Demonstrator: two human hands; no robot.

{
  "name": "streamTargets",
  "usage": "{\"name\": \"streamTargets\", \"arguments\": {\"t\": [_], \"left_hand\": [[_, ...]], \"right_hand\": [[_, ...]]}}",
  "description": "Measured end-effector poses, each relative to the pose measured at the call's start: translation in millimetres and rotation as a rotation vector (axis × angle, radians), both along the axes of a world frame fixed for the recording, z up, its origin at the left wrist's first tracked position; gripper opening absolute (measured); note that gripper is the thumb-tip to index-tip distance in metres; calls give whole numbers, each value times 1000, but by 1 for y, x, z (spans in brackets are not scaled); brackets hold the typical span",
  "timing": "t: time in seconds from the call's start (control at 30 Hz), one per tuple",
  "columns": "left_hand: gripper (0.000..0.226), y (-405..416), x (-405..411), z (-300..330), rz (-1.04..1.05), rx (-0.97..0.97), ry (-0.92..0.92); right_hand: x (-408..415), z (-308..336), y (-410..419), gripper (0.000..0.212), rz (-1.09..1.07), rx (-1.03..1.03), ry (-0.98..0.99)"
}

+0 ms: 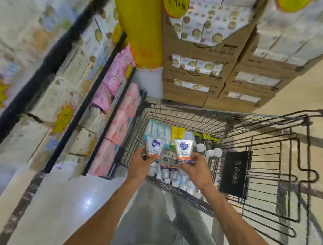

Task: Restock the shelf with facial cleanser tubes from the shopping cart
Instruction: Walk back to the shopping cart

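Note:
My left hand (139, 163) grips a white facial cleanser tube (154, 146) with a blue round logo, held upright above the wire shopping cart (266, 160). My right hand (194, 165) holds a second, matching tube (184, 149) beside it. Both tubes hover over the cart's near left corner. Below them, several more cleanser tubes (168, 171) lie in the cart bottom. The shelf (110, 94) stands to the left of the cart.
Pink and white packs (118, 124) fill the black-framed shelves at left. Stacked cardboard boxes (202, 68) stand beyond the cart's far end. Green, yellow and teal products (178, 133) lie deeper in the cart. A black flap (235, 174) hangs at the child seat.

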State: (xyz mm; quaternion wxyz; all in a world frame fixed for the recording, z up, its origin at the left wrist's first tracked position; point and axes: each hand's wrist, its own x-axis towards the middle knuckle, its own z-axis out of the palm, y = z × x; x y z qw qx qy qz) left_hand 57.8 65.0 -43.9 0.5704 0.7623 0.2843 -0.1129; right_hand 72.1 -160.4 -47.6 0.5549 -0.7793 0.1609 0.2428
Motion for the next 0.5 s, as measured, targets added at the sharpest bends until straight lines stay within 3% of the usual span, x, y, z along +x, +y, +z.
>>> {"name": "streamTargets", "arguments": {"t": [0.13, 0.3, 0.5], "left_hand": [[33, -11, -46, 26, 192, -7, -55], [36, -12, -124, 41, 430, 56, -89], [33, 5, -231, 62, 732, 146, -117]], "right_hand": [[-4, 29, 8, 46, 198, -17, -41], [-26, 47, 31, 23, 474, -23, -91], [-83, 59, 91, 31, 744, 56, -76]]}}
